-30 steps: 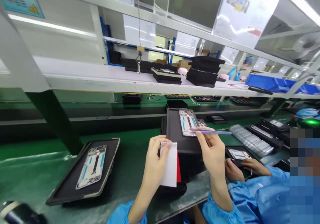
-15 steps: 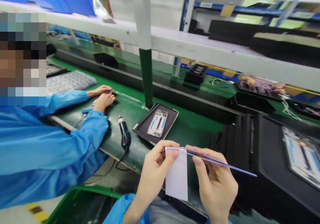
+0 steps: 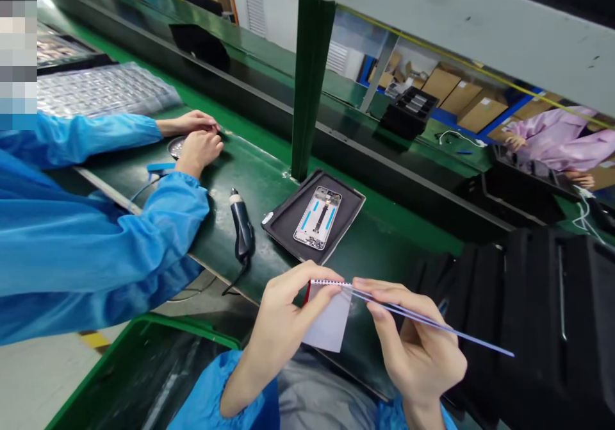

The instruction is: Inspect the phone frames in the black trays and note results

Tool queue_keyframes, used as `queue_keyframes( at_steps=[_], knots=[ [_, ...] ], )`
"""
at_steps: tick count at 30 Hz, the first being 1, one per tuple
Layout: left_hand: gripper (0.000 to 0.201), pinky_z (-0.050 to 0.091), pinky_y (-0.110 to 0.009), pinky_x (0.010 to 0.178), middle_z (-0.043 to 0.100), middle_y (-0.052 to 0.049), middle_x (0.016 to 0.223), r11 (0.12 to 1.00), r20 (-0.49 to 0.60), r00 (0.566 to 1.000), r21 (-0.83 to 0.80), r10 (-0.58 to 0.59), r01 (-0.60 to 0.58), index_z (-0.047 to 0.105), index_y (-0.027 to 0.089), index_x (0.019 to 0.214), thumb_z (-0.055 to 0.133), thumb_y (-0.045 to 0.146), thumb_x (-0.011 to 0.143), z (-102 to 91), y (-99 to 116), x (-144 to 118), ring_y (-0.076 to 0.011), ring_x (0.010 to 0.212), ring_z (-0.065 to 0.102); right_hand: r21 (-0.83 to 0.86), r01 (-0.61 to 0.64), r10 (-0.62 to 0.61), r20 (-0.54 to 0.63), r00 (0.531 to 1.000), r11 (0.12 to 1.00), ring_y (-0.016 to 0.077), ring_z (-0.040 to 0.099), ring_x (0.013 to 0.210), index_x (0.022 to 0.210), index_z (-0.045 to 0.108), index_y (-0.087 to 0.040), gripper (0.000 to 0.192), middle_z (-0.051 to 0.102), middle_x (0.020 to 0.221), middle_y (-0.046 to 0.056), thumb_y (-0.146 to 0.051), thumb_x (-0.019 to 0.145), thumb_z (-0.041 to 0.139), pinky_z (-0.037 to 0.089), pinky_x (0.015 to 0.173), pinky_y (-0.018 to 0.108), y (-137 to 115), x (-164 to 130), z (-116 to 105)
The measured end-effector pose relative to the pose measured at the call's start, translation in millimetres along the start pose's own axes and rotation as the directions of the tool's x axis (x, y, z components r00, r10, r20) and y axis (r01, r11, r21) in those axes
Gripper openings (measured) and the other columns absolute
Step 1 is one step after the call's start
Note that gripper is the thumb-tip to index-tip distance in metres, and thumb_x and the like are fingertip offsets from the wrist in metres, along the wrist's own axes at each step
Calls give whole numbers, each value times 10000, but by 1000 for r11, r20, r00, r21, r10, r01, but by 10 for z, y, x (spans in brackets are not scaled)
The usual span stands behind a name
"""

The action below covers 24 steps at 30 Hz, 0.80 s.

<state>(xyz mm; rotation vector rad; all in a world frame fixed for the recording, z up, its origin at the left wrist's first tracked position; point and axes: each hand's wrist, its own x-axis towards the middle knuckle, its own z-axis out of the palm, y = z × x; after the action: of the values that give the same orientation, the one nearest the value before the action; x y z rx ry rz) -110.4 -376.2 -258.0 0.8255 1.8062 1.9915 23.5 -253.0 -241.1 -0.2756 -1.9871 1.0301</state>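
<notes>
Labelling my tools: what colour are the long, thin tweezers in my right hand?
The tweezers are bluish purple, best seen in the head view.

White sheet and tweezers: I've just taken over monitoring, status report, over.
Left hand pinching white sheet at its dotted top edge. Right hand holding tweezers, tips beside that edge, contact unclear. Nothing visibly in the way.

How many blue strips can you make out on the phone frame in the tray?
3 on the phone frame: as pictured, an upper left strip, a lower left strip and a right strip. Nothing covers the frame's face, though tiny ones could go unseen.
</notes>
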Motion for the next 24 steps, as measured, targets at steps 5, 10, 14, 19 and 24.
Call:
queue_keyframes(
  at_steps=[5,10,14,19,24],
  knots=[
    [124,636,-193,743,864,9,843,999,7,999,0,49,-49,865,251,894,803,221,997,-19,-42,36,-162,758,816,-3,-8,8,5,1000,1000,273,909,964,1168,827,-253,313,913,1057,70,-4,983,784,777,849,400,15,24,44],
    [140,624,-180,724,852,18,822,999,13,999,-18,32,-32,857,245,886,784,168,977,-34,-57,70,-150,738,803,-8,-18,18,2,1000,1000,256,909,960,1167,828,-260,330,913,1059,54,8,979,784,771,858,373,38,41,87],
    [128,626,-206,715,846,3,818,1000,14,1000,-19,10,-9,849,240,883,783,197,984,-45,-84,86,-167,734,796,-42,-28,28,1,1000,999,272,912,936,1143,832,-251,278,912,1033,61,-24,987,794,776,832,390,71,56,106],
    [126,613,-202,721,840,6,825,1000,23,1000,-21,7,-7,846,240,899,780,207,1001,-39,-118,109,-162,742,789,-41,-14,14,1,1000,999,266,913,950,1156,834,-254,302,914,1039,58,-10,984,794,779,842,375,110,70,118],
    [160,598,-224,704,833,1,826,1000,31,999,30,-8,7,848,243,898,761,255,1032,-96,-176,117,-173,741,778,-6,-91,91,-30,995,996,253,914,898,1101,839,-246,215,910,991,43,-59,1006,793,777,828,350,120,80,186]
  ],
)
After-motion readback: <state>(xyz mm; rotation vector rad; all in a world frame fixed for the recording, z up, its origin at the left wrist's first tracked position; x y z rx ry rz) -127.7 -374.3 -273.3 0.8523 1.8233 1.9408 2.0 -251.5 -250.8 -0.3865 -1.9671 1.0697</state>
